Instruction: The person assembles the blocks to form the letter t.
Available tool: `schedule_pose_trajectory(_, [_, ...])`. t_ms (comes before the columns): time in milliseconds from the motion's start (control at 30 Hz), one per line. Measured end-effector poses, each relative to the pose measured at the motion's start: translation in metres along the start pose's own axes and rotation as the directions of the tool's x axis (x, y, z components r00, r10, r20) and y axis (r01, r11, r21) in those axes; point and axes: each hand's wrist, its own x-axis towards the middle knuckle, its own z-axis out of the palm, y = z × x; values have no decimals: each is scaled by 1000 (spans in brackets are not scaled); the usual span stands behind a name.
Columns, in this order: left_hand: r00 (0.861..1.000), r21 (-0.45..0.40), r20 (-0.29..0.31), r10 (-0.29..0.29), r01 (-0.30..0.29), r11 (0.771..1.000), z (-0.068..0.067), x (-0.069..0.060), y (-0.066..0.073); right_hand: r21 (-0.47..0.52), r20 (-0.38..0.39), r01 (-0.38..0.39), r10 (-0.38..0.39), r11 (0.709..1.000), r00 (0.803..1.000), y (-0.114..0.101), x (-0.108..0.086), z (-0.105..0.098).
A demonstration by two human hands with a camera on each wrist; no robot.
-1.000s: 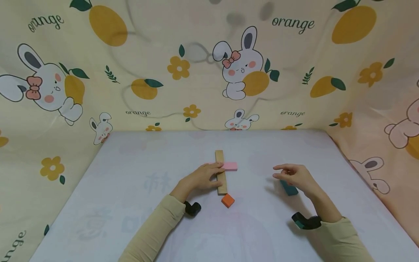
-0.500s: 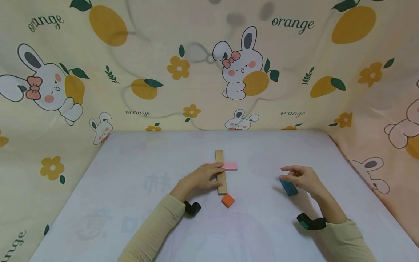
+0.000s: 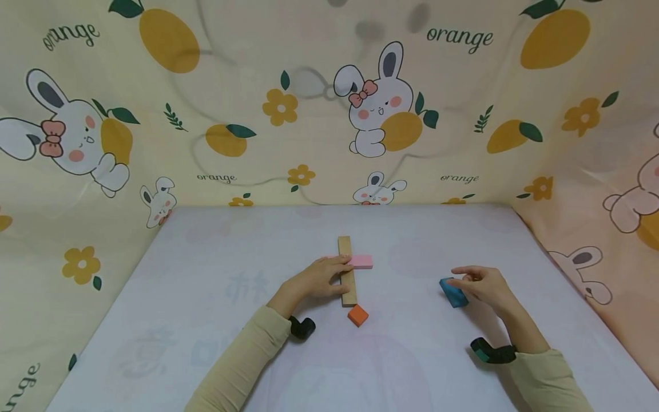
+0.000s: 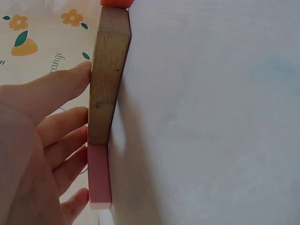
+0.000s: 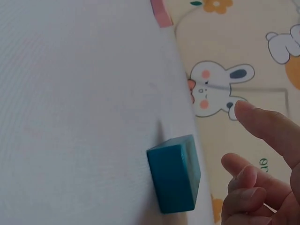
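My left hand [image 3: 321,278] rests its fingertips on a natural wood strip [image 3: 349,292] and on the pink block [image 3: 362,262] that shows on both sides of it. From the left wrist view, the fingers lie fairly straight along the tops of the wooden strip [image 4: 105,79] and the pink block [image 4: 99,176]. An orange block [image 3: 358,315] sits at the strip's near end. On the right, my right hand [image 3: 486,284] hovers over a blue block [image 3: 455,294], thumb and index finger spread apart, other fingers bent. The right wrist view shows the blue block [image 5: 173,180] apart from the fingers.
A white tabletop [image 3: 401,355] with faint markings lies under everything. Behind it and at both sides hangs a patterned cloth [image 3: 319,143] with rabbits and oranges. Each wrist wears a black camera mount, one by the left sleeve [image 3: 247,355].
My right hand has moved to the right and slightly nearer, coming over the blue block. The left hand and the blocks under it stay in place.
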Motion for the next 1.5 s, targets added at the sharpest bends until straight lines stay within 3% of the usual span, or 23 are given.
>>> schedule_pose_trajectory(533, [1000, -8, 3, -4, 4, 1000, -1, -1, 2, 44, 14, -114, 113, 993, 993, 10, -1, 1])
schedule_pose_trajectory(900, [1000, 0, 13, -1, 1, 1000, -2, 0, 2, -103, -1, -171, 172, 980, 985, 15, 0, 5])
schedule_pose_trajectory(1500, [1000, -7, 8, -2, 2, 1000, -2, -1, 2, -66, -39, -217, 215, 974, 976, 8, -1, 13])
